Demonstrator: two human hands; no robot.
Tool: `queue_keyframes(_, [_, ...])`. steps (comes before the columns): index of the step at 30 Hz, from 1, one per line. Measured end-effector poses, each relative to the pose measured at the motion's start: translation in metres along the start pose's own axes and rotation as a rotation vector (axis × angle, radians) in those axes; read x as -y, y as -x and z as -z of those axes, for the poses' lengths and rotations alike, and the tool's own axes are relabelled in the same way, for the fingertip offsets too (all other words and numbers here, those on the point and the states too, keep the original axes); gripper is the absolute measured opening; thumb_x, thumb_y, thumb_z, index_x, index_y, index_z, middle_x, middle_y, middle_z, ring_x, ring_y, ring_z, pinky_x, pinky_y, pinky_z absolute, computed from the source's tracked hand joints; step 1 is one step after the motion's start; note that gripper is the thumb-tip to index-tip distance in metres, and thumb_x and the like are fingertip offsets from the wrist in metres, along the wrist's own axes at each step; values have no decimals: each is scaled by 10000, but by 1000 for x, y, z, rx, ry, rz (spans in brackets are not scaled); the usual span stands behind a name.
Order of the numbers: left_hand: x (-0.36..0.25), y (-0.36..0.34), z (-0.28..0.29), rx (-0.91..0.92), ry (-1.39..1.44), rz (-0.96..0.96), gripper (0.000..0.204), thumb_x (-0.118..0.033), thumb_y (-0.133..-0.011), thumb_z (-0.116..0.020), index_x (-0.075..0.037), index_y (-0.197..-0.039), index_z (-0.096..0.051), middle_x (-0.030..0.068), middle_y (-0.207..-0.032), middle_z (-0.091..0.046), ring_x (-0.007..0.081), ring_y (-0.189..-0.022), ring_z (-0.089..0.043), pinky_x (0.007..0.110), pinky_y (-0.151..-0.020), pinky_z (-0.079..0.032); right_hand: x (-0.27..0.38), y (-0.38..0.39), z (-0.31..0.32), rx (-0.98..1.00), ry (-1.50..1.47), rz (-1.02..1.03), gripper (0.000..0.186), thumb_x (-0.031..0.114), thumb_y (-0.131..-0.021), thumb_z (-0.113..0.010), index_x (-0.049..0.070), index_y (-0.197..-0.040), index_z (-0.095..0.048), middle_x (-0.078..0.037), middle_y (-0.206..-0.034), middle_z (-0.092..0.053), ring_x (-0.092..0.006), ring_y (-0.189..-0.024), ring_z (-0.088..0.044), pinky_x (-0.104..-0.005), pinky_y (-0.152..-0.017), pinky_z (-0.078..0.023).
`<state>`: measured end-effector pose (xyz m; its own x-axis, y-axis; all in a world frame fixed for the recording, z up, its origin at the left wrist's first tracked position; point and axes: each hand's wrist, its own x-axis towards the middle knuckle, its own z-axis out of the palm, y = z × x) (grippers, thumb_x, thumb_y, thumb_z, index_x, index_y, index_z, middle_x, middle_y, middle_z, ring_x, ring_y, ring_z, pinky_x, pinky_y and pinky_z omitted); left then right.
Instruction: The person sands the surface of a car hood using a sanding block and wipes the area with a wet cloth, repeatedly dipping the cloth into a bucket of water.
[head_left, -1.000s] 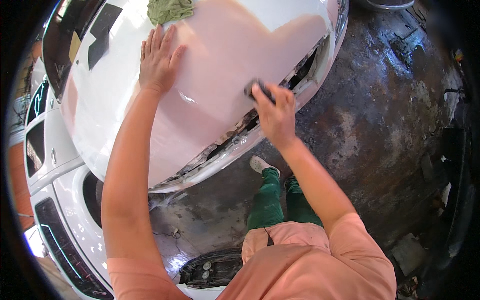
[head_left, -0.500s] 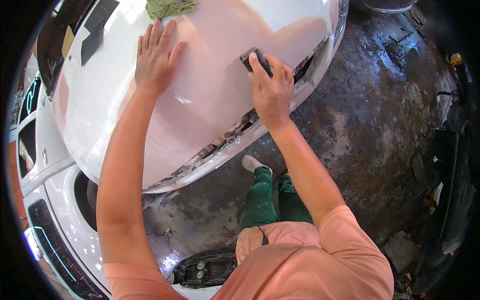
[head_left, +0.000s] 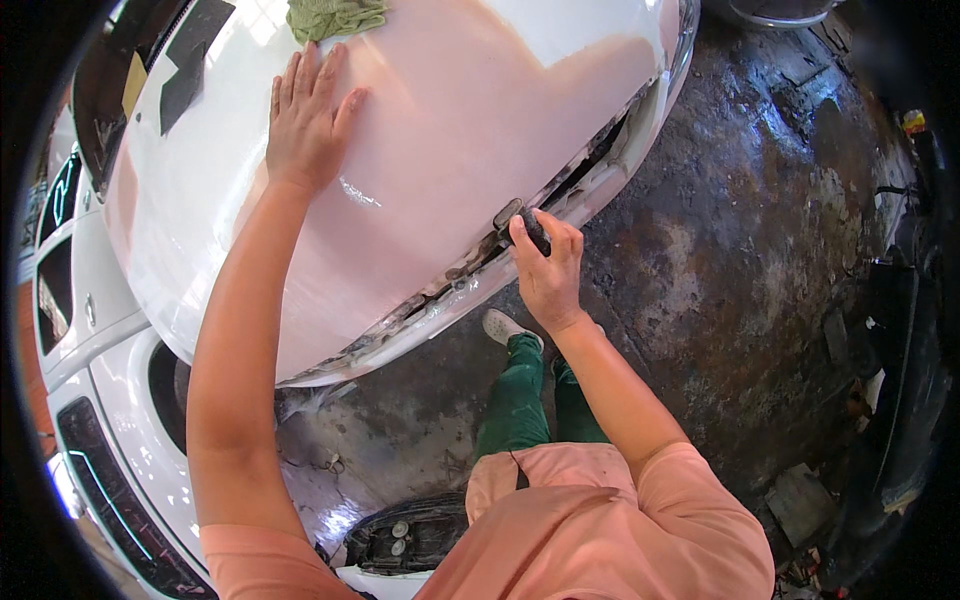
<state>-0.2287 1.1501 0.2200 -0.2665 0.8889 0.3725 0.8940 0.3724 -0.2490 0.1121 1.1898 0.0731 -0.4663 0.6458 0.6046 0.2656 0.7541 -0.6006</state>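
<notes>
My left hand point(head_left: 305, 135) lies flat with its fingers spread on a car hood point(head_left: 430, 150), white with pinkish, filler-like patches. Just beyond its fingertips is a crumpled green cloth point(head_left: 338, 16). My right hand point(head_left: 550, 280) grips a small dark sanding block point(head_left: 536, 232) between thumb and fingers. It is at the hood's front edge, over the open gap point(head_left: 440, 287) along the front of the car. The fingers hide part of the block, and I cannot tell whether it touches the hood.
Dark sheets of paper point(head_left: 182, 92) rest on the hood's far left. Another white car point(head_left: 140, 420) stands at the left. Stained concrete floor point(head_left: 720, 260) stretches to the right, with black car parts point(head_left: 890, 390) along its edge. A black part with round fittings point(head_left: 405, 535) lies near my legs.
My right hand has drawn the block back toward me, from the hood's pinkish surface to its front edge. My left hand stays nearly in place.
</notes>
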Motion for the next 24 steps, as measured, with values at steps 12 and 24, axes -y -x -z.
queue_keyframes(12, [-1,3,1,14,2,12,641,-543,-1136,-421,-249,-1704,-372,119,-1773,-318,338,-1638,-269,503,-1348,-169,-5,5,1,2,-49,3,517,38,-861,-784,188,-1354,-743,-95,-1366,-614,-307,-1170,-556,-433,-1015,-469])
queue_keyframes(24, [1,2,2,4,3,9,645,-522,-1132,-448,-248,-1709,-362,131,-1766,-326,357,-1629,-283,515,-1341,-187,6,-12,-1,-2,-15,5,480,119,-900,-754,226,-1367,-732,-67,-1324,-630,-319,-1154,-568,-462,-967,-482])
